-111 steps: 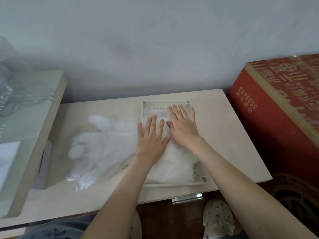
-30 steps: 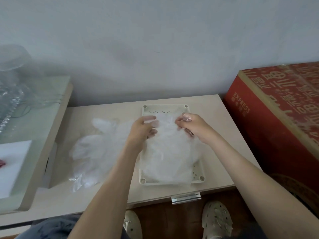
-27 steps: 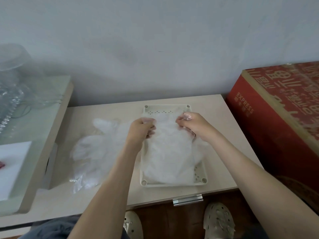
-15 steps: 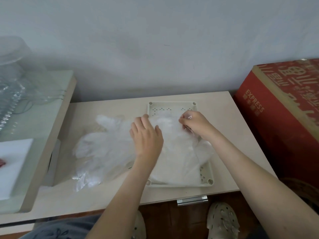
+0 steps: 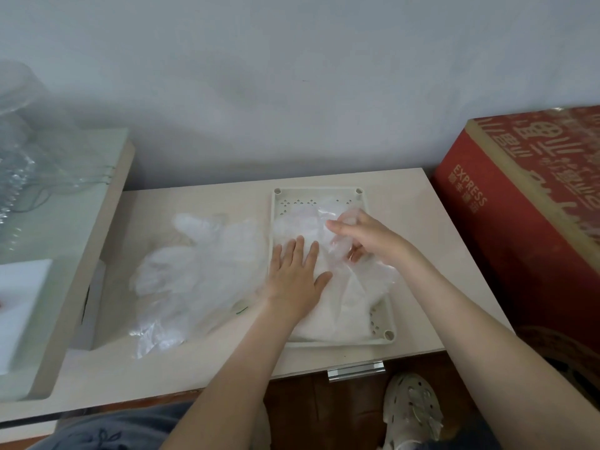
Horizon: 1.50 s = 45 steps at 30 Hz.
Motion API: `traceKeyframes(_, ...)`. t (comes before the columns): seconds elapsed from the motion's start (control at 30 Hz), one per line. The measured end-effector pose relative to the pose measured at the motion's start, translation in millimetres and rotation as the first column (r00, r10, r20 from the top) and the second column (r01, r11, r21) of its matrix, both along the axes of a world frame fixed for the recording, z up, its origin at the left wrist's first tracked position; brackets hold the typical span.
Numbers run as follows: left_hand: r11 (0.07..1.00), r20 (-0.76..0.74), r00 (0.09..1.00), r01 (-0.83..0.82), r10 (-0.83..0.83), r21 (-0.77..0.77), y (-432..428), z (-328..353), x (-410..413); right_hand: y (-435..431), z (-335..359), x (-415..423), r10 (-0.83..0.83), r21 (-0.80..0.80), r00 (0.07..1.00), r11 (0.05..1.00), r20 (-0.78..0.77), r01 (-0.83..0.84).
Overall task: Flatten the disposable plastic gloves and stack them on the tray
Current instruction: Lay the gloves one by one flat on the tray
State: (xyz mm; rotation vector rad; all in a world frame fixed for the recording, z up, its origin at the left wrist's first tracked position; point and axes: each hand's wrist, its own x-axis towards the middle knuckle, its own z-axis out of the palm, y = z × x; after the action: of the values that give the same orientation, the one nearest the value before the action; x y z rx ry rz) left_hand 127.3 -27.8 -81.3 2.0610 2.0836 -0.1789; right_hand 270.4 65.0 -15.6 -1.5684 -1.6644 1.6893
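A white perforated tray (image 5: pixel 319 193) lies on the beige tabletop and holds a stack of clear plastic gloves (image 5: pixel 344 306). My left hand (image 5: pixel 297 277) lies flat on that stack, fingers straight and spread, pressing it down at the tray's left side. My right hand (image 5: pixel 367 238) hovers over the tray's upper right, its fingers curled around a crumpled fold of the top glove (image 5: pixel 341 216). To the left of the tray a loose heap of crumpled clear gloves (image 5: pixel 198 271) rests on the table.
A tall red cardboard box (image 5: pixel 519 228) stands against the table's right edge. At the left a higher glass-topped table (image 5: pixel 58 203) carries clear plastic containers (image 5: pixel 16 138). The wall is close behind. My shoe (image 5: pixel 412 414) shows below the front edge.
One second ago both hands pinched the top glove above the tray. Since then my left hand let go and flattened onto the stack, while my right hand kept its hold on the glove's upper part.
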Motion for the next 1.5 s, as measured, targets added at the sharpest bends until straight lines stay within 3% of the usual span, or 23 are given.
traceKeyframes(0.1,1.0,-0.012,1.0,-0.019,0.019,-0.012,0,0,2,-1,1,7,0.14,-0.01,0.987,0.99,0.08,-0.14)
traceKeyframes(0.27,0.996,0.028,0.996,-0.081,0.08,0.046,0,6,6,-4,3,18,0.301,-0.011,0.951,0.954,0.076,-0.301)
traceKeyframes(0.37,0.964,0.231,0.96,-0.202,0.159,0.176,0,11,7,-5,4,22,0.267,0.044,0.963,0.962,0.023,-0.268)
traceKeyframes(0.43,0.861,0.475,0.844,-0.417,0.249,0.291,-1,18,7,-6,7,27,0.217,0.08,0.975,0.974,-0.042,-0.213)
traceKeyframes(0.5,0.715,0.642,0.683,-0.637,0.348,0.29,-1,28,6,-10,16,31,0.177,0.115,0.977,0.98,-0.122,-0.163)
traceKeyframes(0.6,0.661,0.812,0.412,-0.749,0.414,0.044,0,47,2,-19,35,35,0.109,0.148,0.959,0.986,-0.262,-0.072)
traceKeyframes(0.7,0.705,0.868,-0.001,-0.583,0.497,-0.404,1,60,2,-27,54,35,0.103,0.208,0.941,0.977,-0.324,-0.035)
traceKeyframes(0.8,0.703,0.769,-0.194,-0.318,0.609,-0.637,-3,65,3,-29,59,38,0.035,0.231,0.925,0.971,-0.379,0.059)
traceKeyframes(0.93,0.74,0.711,-0.315,-0.038,0.629,-0.671,-7,68,12,-31,57,42,-0.003,0.232,0.898,0.966,-0.439,0.117)
traceKeyframes(1.07,0.837,0.729,-0.526,-0.058,0.438,-0.544,-3,67,14,-31,44,51,0.018,0.16,0.913,0.986,-0.408,0.052)
traceKeyframes(1.13,0.848,0.767,-0.528,-0.152,0.365,-0.508,-1,65,9,-29,40,56,0.05,0.171,0.961,0.985,-0.271,-0.003)
traceKeyframes(1.23,0.84,0.84,-0.408,-0.253,0.357,-0.48,-5,59,0,-21,31,63,0.085,0.188,0.995,0.979,-0.046,-0.075)
traceKeyframes(1.37,0.818,0.858,-0.307,-0.29,0.412,-0.496,-12,48,-8,-17,16,66,0.08,0.186,0.992,0.978,0.097,-0.097)
traceKeyframes(1.5,0.764,0.851,-0.171,-0.378,0.497,-0.522,-13,37,-10,-15,3,64,-0.044,0.294,0.959,0.955,0.281,-0.043)
